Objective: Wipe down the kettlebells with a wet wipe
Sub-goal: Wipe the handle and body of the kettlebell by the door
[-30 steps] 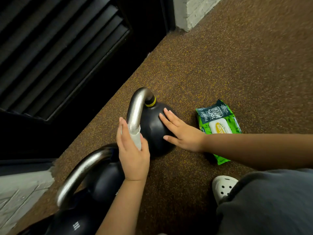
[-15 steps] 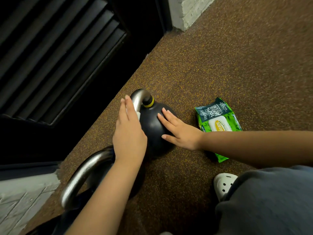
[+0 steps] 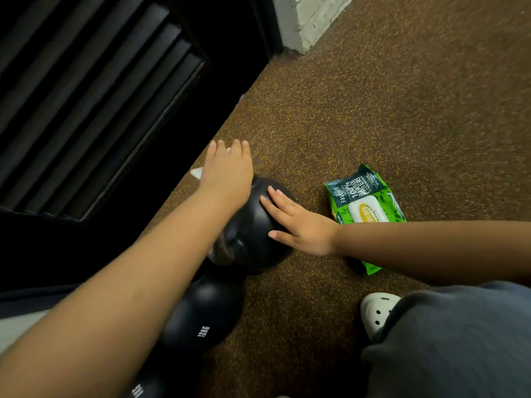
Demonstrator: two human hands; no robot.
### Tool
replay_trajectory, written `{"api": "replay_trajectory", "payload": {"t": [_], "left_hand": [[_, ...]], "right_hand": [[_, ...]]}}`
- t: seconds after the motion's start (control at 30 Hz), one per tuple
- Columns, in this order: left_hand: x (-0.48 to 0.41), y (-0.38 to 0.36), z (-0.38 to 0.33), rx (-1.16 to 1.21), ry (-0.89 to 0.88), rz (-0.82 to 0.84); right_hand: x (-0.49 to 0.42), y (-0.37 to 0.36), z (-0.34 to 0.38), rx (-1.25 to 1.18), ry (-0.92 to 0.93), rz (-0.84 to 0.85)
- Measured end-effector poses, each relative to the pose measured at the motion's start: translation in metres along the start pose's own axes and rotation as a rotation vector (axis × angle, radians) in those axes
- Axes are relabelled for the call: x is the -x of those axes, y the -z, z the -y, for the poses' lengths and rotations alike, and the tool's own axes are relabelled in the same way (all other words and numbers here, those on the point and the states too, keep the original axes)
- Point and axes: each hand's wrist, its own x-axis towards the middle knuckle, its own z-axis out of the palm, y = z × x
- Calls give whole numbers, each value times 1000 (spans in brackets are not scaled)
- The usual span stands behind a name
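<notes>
One wipe (image 3: pixel 197 172) lies under the left hand (image 3: pixel 227 175).

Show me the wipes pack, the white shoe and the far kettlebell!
wipes pack (image 3: pixel 366 211): head view, on its white lid.
white shoe (image 3: pixel 376 310): head view, on its toe.
far kettlebell (image 3: pixel 251 238): head view, on its round black body.

The near kettlebell (image 3: pixel 201 314) reads "12KG"; the wipes pack (image 3: pixel 386 193) reads "100%".
</notes>
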Motion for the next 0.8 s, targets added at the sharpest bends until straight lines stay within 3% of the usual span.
{"api": "replay_trajectory", "payload": {"t": [0.13,0.33,0.4,0.47,0.53,0.6,0.7,0.8], "left_hand": [[-32,7,3,-14,-72,224],[-54,13,-2,-100,-185,399],[-53,17,8,104,-214,431],[-48,22,18,456,-160,456],[-42,23,24,751,-75,394],[-37,19,27,855,0,340],[-27,15,27,841,49,263],[-6,5,19,649,103,17]], "right_hand": [[0,1,-2,-2,7,5],[0,5,-2,-5,23,26],[0,5,-2,-2,25,31],[0,5,-2,0,24,35],[1,5,-2,-4,22,40],[2,6,-2,-5,22,41],[1,6,-2,6,20,44],[1,6,-2,12,22,39]]}}
